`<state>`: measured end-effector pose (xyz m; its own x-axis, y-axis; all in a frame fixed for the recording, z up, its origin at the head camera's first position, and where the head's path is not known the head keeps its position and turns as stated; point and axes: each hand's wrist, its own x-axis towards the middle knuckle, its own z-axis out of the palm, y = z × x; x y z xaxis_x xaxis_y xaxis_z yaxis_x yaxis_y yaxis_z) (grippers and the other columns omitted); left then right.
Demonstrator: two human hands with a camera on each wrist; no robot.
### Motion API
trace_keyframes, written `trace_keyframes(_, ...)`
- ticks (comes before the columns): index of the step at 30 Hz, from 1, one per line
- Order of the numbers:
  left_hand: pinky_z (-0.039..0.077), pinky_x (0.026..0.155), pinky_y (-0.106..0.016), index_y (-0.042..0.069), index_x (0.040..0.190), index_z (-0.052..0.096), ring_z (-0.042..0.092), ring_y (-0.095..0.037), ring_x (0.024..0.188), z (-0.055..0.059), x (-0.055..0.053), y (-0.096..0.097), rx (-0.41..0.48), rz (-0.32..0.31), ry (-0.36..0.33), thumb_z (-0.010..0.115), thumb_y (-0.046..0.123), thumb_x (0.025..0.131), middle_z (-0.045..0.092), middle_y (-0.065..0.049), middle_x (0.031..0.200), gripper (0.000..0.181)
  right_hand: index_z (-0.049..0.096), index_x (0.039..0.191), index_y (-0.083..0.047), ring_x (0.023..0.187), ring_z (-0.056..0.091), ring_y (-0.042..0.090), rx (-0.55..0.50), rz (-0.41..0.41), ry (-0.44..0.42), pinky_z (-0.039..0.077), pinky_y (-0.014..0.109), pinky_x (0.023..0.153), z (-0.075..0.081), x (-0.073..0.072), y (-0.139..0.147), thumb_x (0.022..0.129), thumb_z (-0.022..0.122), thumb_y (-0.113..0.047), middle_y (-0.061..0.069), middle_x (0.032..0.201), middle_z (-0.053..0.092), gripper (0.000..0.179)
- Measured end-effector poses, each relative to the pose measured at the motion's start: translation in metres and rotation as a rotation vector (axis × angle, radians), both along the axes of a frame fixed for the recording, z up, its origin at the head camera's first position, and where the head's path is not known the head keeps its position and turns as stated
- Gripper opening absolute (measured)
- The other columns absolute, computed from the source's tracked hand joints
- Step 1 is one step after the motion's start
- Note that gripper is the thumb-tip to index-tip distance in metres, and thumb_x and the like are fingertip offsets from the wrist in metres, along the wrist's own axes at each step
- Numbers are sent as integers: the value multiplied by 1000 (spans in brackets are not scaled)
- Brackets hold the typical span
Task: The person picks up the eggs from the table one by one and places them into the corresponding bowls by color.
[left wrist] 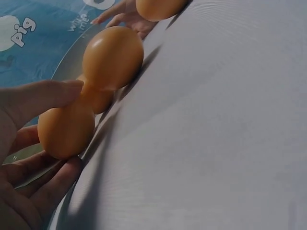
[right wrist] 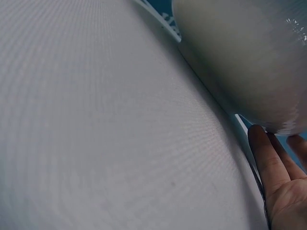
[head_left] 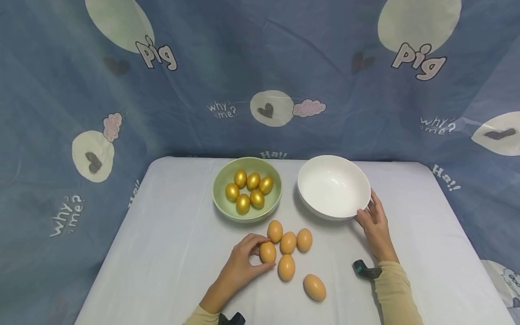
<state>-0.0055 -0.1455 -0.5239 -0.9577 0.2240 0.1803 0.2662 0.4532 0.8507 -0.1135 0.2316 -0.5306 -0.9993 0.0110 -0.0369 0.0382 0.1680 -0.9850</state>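
Observation:
My left hand [head_left: 243,262] pinches a brown egg [head_left: 267,252] between thumb and fingers on the white tabletop. In the left wrist view, the thumb lies over that egg [left wrist: 67,132] and the fingertips reach under its far side. Other brown eggs cluster to its right, one [head_left: 275,231] just behind it and another [head_left: 286,267] in front. At the white bowl [head_left: 334,187], my right hand [head_left: 375,225] touches the lower right of the outer wall. The right wrist view shows its fairly straight fingers [right wrist: 268,160] against the bowl's side.
A green bowl [head_left: 219,201] with several golden eggs [head_left: 257,198] stands at the back, left of the white bowl. One brown egg [head_left: 314,287] lies apart toward the front. Behind the table [head_left: 162,225] hangs a blue printed cloth [head_left: 203,131].

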Motion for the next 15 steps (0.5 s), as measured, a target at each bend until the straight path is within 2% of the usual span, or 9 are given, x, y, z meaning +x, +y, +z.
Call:
trace_keyframes(4,64,90,-22,12,124,68,67,-14,112,4,-1,-1,56,-4,-34,94,18,76,66,5,123,55,12,165,-40,157,30,33,-14,1,-5,48,6,103,-1,0,1,106,60,-31,6,175,13,77)
trace_keyframes(9,64,93,-27,9,125,67,67,-19,117,12,-3,0,120,-19,-44,94,12,75,66,-1,126,56,13,165,-40,157,30,32,-27,-3,-7,48,7,103,-2,1,2,105,61,-30,6,175,14,77)
trace_keyframes(15,64,95,-30,7,126,66,66,-23,118,24,-15,5,151,-46,-39,93,8,75,65,-6,125,58,12,165,-41,157,32,30,-8,10,6,48,7,104,-3,-1,4,106,60,-30,5,175,15,77)
